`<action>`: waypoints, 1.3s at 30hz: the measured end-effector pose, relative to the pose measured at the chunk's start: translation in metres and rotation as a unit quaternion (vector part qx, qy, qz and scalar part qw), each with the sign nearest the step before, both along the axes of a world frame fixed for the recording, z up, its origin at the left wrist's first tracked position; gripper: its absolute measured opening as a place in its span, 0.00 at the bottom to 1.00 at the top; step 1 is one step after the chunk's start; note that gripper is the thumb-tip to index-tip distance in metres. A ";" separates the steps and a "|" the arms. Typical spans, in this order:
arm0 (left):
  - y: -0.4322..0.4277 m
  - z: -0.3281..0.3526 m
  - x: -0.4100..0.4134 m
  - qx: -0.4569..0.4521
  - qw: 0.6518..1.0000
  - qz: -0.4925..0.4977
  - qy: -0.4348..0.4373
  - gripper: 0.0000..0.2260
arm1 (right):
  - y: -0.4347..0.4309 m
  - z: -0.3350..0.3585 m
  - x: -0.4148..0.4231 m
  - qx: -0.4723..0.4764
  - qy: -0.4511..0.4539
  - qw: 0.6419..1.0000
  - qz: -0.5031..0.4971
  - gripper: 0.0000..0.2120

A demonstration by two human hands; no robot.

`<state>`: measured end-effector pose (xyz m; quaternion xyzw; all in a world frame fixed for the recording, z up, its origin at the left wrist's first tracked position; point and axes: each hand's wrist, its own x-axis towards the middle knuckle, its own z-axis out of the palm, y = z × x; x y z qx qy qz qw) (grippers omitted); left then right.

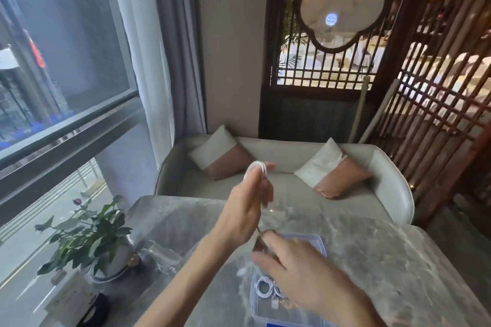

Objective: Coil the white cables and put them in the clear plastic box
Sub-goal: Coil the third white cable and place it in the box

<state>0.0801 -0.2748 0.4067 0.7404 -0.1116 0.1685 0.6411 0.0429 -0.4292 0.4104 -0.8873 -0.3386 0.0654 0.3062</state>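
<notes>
overhead, white cable looped around left grip

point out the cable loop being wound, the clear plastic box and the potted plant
cable loop (255, 167), head view, on the white turns around the raised left hand's fingers
clear plastic box (320, 240), head view, on its far right rim
potted plant (90, 233), head view, on the green leaves

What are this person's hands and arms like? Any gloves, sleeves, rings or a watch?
Both are bare. The left hand and the right hand wear no gloves, and no ring shows on either. Both forearms are uncovered as far as the frame's bottom edge: no sleeve, watch or bracelet is visible. The fingers are blurred, so finer details cannot be told.
</notes>
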 end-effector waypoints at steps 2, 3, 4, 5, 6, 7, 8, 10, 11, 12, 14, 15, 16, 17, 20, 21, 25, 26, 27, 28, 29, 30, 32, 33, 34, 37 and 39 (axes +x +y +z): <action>0.002 -0.014 -0.014 0.031 0.998 -0.044 0.040 0.09 | -0.015 0.025 0.008 -0.019 -0.099 0.995 -0.014 0.16; 0.002 -0.020 -0.023 0.001 0.996 -0.079 0.042 0.11 | -0.022 0.039 0.013 -0.001 -0.162 0.987 -0.026 0.18; -0.001 -0.022 -0.033 -0.022 0.993 -0.109 0.037 0.13 | -0.028 0.050 0.020 0.028 -0.223 0.974 -0.033 0.18; -0.006 -0.019 -0.044 -0.032 0.991 -0.127 0.028 0.14 | -0.032 0.059 0.029 0.065 -0.271 0.960 -0.030 0.17; -0.011 -0.014 -0.053 -0.036 0.990 -0.140 0.006 0.15 | -0.034 0.066 0.039 0.108 -0.303 0.947 -0.023 0.15; -0.015 -0.006 -0.058 -0.054 0.987 -0.150 -0.009 0.17 | -0.034 0.071 0.049 0.152 -0.311 0.938 -0.012 0.13; -0.019 0.003 -0.060 -0.082 0.982 -0.169 -0.015 0.19 | -0.032 0.072 0.059 0.199 -0.302 0.932 0.000 0.13; -0.024 0.022 -0.060 -0.164 0.960 -0.224 -0.015 0.20 | -0.020 0.067 0.071 0.278 -0.247 0.928 0.003 0.18; -0.025 0.033 -0.058 -0.207 0.945 -0.254 -0.019 0.21 | -0.011 0.059 0.072 0.306 -0.192 0.932 -0.014 0.20; -0.024 0.041 -0.055 -0.249 0.928 -0.277 -0.028 0.21 | 0.000 0.048 0.071 0.320 -0.122 0.939 -0.031 0.21; -0.017 0.048 -0.039 -0.321 0.906 -0.272 -0.042 0.24 | 0.018 0.016 0.063 0.266 -0.017 0.963 -0.048 0.14; -0.013 0.049 -0.028 -0.352 0.902 -0.249 -0.023 0.25 | 0.023 0.001 0.056 0.221 -0.002 0.974 -0.043 0.10; -0.009 0.050 -0.016 -0.372 0.903 -0.217 0.011 0.27 | 0.026 -0.011 0.050 0.191 0.013 0.981 -0.026 0.07; -0.005 0.047 -0.006 -0.363 0.916 -0.169 0.041 0.28 | 0.025 -0.019 0.045 0.181 0.032 0.983 0.001 0.05; -0.005 0.027 0.010 -0.216 0.973 -0.030 0.072 0.27 | 0.009 -0.016 0.044 0.145 0.111 0.982 0.043 0.06; -0.006 0.019 0.010 -0.161 0.985 -0.010 0.055 0.26 | 0.002 -0.011 0.043 0.127 0.131 0.982 0.049 0.06; -0.006 -0.001 0.004 0.043 0.997 -0.050 -0.033 0.23 | -0.020 0.012 0.038 0.095 0.166 0.979 0.068 0.04; -0.006 -0.001 0.004 0.120 0.990 -0.064 -0.046 0.22 | -0.027 0.018 0.038 0.072 0.143 0.985 0.065 0.04; -0.008 0.002 0.004 0.198 0.976 -0.070 -0.057 0.20 | -0.035 0.024 0.039 0.043 0.099 0.993 0.051 0.05; -0.008 0.003 0.005 0.252 0.962 -0.077 -0.066 0.17 | -0.043 0.032 0.040 0.010 0.035 0.999 0.025 0.06; -0.005 0.003 0.005 0.282 0.953 -0.079 -0.073 0.15 | -0.050 0.039 0.041 -0.017 -0.050 0.999 -0.009 0.08; -0.003 0.002 0.004 0.290 0.950 -0.081 -0.077 0.13 | -0.057 0.047 0.045 -0.023 -0.144 0.988 -0.042 0.09; -0.002 0.000 -0.003 0.244 0.963 -0.110 -0.041 0.13 | -0.069 0.065 0.054 0.024 -0.328 0.941 -0.077 0.10; -0.007 0.000 -0.009 0.195 0.970 -0.145 -0.010 0.15 | -0.074 0.072 0.061 0.055 -0.396 0.914 -0.070 0.10; -0.016 0.003 -0.016 0.140 0.971 -0.192 0.023 0.18 | -0.078 0.076 0.071 0.084 -0.434 0.895 -0.053 0.09; -0.047 0.023 -0.020 -0.038 0.938 -0.341 0.048 0.38 | -0.068 0.070 0.097 0.244 -0.269 0.931 -0.033 0.08; -0.047 0.037 -0.012 -0.170 0.910 -0.378 0.008 0.37 | -0.042 0.047 0.097 0.329 -0.013 0.940 -0.091 0.10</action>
